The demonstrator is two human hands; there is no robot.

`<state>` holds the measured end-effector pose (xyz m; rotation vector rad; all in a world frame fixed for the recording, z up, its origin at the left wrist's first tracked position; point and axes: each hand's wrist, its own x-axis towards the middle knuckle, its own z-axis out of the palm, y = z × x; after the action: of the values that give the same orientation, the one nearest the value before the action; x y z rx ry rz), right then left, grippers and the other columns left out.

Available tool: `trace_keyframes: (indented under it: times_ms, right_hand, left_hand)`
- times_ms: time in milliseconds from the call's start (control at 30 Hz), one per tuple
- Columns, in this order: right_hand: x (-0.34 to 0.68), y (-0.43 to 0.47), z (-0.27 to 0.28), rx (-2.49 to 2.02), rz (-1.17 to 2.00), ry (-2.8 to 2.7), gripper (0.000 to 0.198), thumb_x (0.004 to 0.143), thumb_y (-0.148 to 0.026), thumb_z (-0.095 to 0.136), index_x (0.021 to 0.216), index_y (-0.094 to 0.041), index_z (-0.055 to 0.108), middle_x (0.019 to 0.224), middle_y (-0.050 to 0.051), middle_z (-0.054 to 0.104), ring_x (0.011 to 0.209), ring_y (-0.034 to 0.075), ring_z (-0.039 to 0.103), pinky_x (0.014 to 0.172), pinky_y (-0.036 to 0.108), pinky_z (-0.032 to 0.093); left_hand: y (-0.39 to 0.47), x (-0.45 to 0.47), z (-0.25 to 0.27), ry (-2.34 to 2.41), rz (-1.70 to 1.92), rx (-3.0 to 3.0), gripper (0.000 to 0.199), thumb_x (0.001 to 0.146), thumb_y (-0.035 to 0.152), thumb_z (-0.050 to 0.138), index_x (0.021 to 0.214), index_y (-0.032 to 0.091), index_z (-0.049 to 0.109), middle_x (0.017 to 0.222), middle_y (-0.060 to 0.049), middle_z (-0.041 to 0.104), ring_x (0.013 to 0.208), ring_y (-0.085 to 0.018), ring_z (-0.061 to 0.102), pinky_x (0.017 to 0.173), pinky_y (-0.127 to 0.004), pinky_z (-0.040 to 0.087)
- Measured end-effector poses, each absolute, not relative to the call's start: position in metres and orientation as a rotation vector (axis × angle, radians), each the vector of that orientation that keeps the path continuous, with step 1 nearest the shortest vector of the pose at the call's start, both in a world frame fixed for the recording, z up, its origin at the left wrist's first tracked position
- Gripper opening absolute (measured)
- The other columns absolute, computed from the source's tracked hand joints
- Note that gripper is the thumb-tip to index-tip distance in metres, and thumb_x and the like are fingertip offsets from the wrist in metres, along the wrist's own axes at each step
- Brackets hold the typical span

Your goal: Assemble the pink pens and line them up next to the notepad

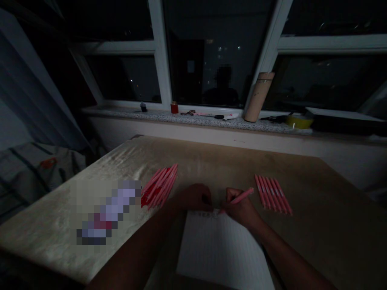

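Holding a pink pen (pixel 242 195) in the right hand (pixel 239 207), fingers closed around the barrel, with the upper end slanting out to the right and the lower end at the top edge of a sheet of paper (pixel 222 249). Resting the left hand (pixel 198 195) by the same edge, loosely curled, with a small dark gap between thumb and finger; cannot tell in this dim light about anything pinched there. Note the faint marks (pixel 208 214) along the top edge, just left of the pen's lower end, too dark to read. For clean writing, press the sheet flat with the left fingertips, clear of the marks, to prevent sliding or turning on the table (pixel 211 161). Grip the pen near the tip, press lightly and evenly, and steer with the fingers rather than the whole arm. Lift the right forearm (pixel 281 241) slightly beside the curved right edge of the paper, to avoid a likely snag. Leave undisturbed the neat row of pens (pixel 273 195) near the right hand, and the looser heap of pens (pixel 160 187) over something red, near the left forearm (pixel 148 241).
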<state>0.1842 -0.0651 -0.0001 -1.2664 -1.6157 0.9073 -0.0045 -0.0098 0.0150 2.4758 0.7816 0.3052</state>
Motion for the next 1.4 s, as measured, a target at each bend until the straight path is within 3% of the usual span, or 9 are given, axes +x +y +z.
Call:
trace_keyframes:
  times_ms: [700,967,1400]
  right_hand:
    - [0.1805,-0.0682,0.0042,-1.243,0.913,-1.66,0.025,0.06,-0.013,0.055,0.048,-0.02,0.034,0.045,-0.007,0.04,0.041,0.006,0.036,0.038,0.017,0.022]
    - [0.1812,-0.0688,0.0046,-1.26,0.919,-1.638,0.025,0.062,-0.015,0.057,0.049,-0.02,0.036,0.045,-0.007,0.043,0.041,0.007,0.042,0.037,0.017,0.024]
    - [0.1874,-0.0675,0.0017,-1.227,0.954,-1.619,0.025,0.06,-0.011,0.055,0.049,-0.02,0.035,0.043,-0.008,0.04,0.038,0.006,0.04,0.037,0.017,0.024]
  left_hand:
    - [-0.0118,-0.0038,0.0178,0.804,0.3,2.463,0.019,0.066,0.033,0.068,0.07,0.014,0.068,0.067,-0.001,0.06,0.063,-0.011,0.055,0.059,-0.02,0.038]
    - [-0.0113,-0.004,0.0171,0.819,0.291,2.462,0.022,0.066,0.035,0.068,0.071,0.014,0.067,0.069,-0.001,0.06,0.064,-0.011,0.054,0.06,-0.02,0.038]
    - [-0.0125,-0.0034,0.0182,0.814,0.312,2.463,0.02,0.065,0.033,0.069,0.07,0.014,0.067,0.071,-0.002,0.061,0.067,-0.012,0.055,0.064,-0.02,0.039]
